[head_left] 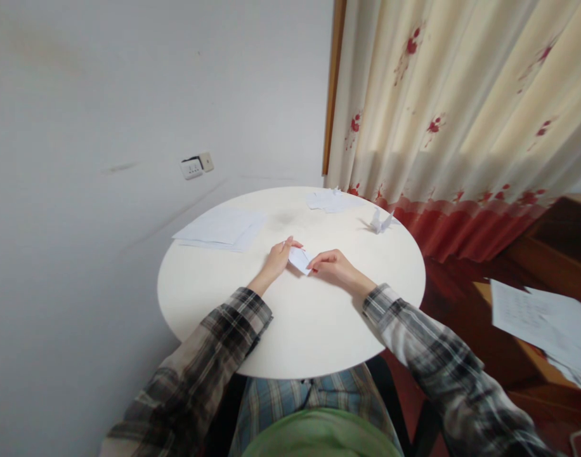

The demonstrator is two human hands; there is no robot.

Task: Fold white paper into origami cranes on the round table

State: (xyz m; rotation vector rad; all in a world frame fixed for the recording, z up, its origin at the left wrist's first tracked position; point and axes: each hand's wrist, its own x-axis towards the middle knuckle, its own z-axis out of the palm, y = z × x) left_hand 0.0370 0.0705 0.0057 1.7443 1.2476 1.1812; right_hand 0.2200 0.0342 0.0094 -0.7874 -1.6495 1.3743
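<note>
A small folded piece of white paper (pixel 299 259) is held between my two hands, a little above the middle of the round white table. My left hand (pixel 277 257) grips its left side, thumb on top and fingers beyond the far edge. At its right corner my right hand (pixel 331 261) pinches the paper between thumb and fingertips. The individual folds are too small to make out. A folded paper crane (pixel 380 221) stands on the table to the right, beyond my right hand.
Large white sheets (pixel 219 227) lie at the table's left. Smaller papers (pixel 329 200) sit at the far edge. The round table (pixel 290 336) stands by a wall with a socket (pixel 191 168). A curtain (pixel 443 127) hangs at right, near papers (pixel 542 317) on wooden furniture.
</note>
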